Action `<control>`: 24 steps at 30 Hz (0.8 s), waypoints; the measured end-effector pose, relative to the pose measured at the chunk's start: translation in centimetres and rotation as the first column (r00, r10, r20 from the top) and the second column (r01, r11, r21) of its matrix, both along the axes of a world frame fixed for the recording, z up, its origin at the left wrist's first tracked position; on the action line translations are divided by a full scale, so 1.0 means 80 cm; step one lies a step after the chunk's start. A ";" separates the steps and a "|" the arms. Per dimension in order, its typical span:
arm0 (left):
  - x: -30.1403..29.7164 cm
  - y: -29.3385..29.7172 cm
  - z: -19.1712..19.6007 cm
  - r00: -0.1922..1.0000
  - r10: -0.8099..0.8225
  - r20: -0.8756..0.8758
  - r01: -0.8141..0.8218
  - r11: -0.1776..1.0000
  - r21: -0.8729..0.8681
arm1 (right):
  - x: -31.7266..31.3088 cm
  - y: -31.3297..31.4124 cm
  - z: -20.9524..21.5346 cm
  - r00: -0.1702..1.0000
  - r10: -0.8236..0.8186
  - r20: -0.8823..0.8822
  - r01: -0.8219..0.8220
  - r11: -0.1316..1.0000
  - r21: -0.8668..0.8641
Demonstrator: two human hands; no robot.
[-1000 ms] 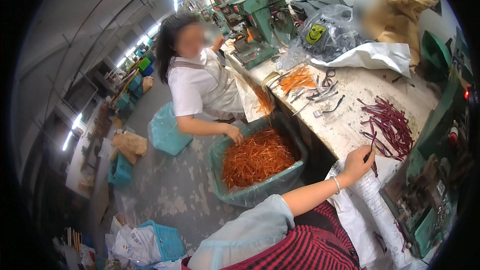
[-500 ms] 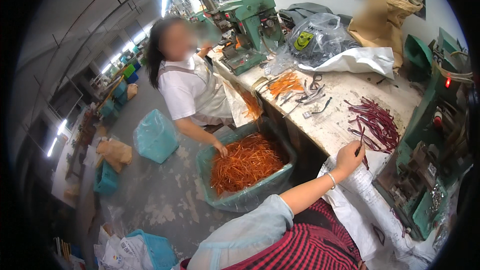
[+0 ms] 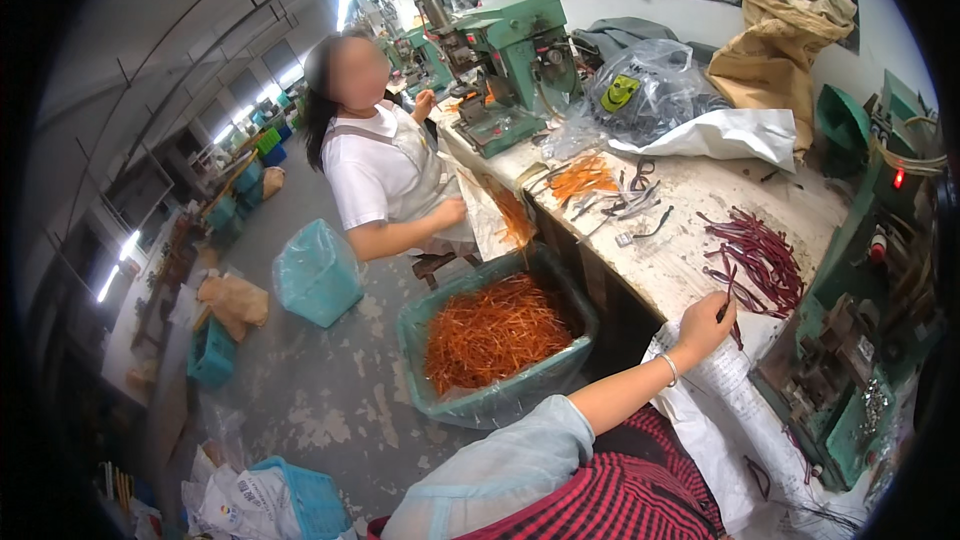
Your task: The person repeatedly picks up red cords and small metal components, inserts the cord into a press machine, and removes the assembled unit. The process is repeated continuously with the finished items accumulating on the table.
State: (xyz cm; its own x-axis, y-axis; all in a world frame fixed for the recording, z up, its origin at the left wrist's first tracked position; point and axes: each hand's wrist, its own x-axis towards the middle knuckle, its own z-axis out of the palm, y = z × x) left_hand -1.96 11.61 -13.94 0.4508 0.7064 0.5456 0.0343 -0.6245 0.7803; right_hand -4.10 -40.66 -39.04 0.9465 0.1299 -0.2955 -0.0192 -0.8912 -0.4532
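Left hand (image 3: 705,325) has its fingers pinched on one dark red strip (image 3: 728,290) beside the pile (image 3: 762,260) on the counter (image 3: 680,240); judged light, limp, best gripped near an end; right hand unseen.

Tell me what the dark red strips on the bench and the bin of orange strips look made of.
Dark red strips: thin, limp and curling, likely plastic or coated wire; too small to be sure. Bin: green moulded plastic, apparently lined with clear film. Orange strips: similar thin flexible pieces, probably the same material.
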 end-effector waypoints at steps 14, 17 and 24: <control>-0.005 0.006 -0.009 0.999 0.017 -0.029 -0.017 1.000 -0.015 | 0.004 0.014 0.036 0.994 0.044 -0.099 -0.042 0.999 0.019; -0.007 0.006 -0.006 0.999 0.017 -0.041 -0.019 0.999 -0.032 | 0.009 0.006 0.021 0.995 0.057 -0.078 -0.057 0.998 -0.002; -0.006 0.005 -0.006 1.000 0.014 -0.028 -0.015 1.000 -0.023 | 0.006 0.025 0.056 0.988 0.138 -0.075 -0.142 0.989 -0.049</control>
